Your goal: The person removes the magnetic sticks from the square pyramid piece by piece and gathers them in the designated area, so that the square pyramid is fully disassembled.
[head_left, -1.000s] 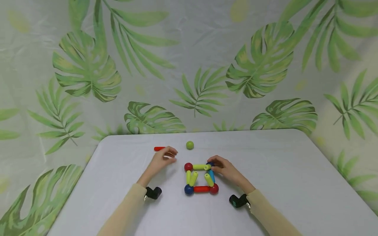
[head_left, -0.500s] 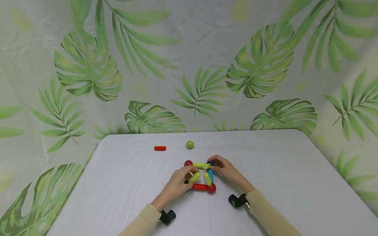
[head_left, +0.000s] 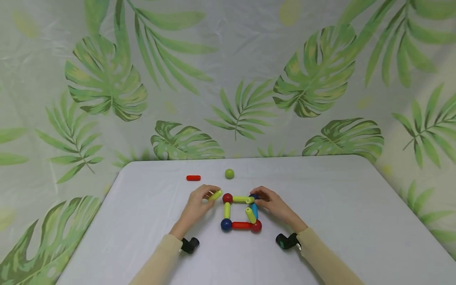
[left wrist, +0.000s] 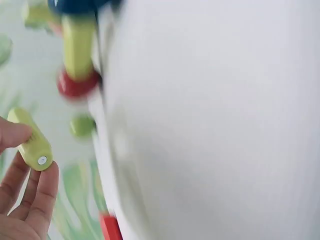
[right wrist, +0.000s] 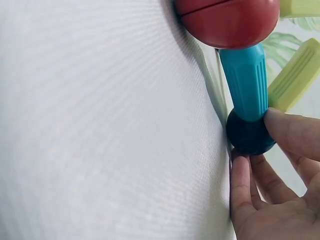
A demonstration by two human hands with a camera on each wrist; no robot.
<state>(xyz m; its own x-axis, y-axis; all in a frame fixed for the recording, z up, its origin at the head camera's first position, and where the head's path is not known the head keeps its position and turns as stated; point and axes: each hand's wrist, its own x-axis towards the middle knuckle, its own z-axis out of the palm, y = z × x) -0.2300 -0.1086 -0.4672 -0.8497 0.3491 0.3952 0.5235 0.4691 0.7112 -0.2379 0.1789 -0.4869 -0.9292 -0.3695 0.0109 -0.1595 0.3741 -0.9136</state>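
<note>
My left hand (head_left: 196, 204) pinches a lime-green magnetic rod (head_left: 215, 195) between thumb and fingers, left of a square frame of rods and balls. In the left wrist view the held rod (left wrist: 35, 145) shows a round metal disc at its end. My right hand (head_left: 273, 204) grips the dark blue ball (right wrist: 251, 134) at the frame's far right corner, thumb at the blue rod's (right wrist: 246, 82) end. Red balls (head_left: 227, 198) (head_left: 256, 226) and another blue ball (head_left: 226, 225) form the other corners. Lime rods (head_left: 251, 215) slant up from both right-hand corners.
A loose red rod (head_left: 193, 178) and a green ball (head_left: 229, 173) lie toward the table's (head_left: 320, 190) far edge. Behind it hangs a leaf-print cloth (head_left: 242, 59). A small black camera sits on each wrist.
My left hand came to the frame's near left corner, took the slanting lime rod off the blue ball, and moved away left with it. My right hand stays on its ball.
</note>
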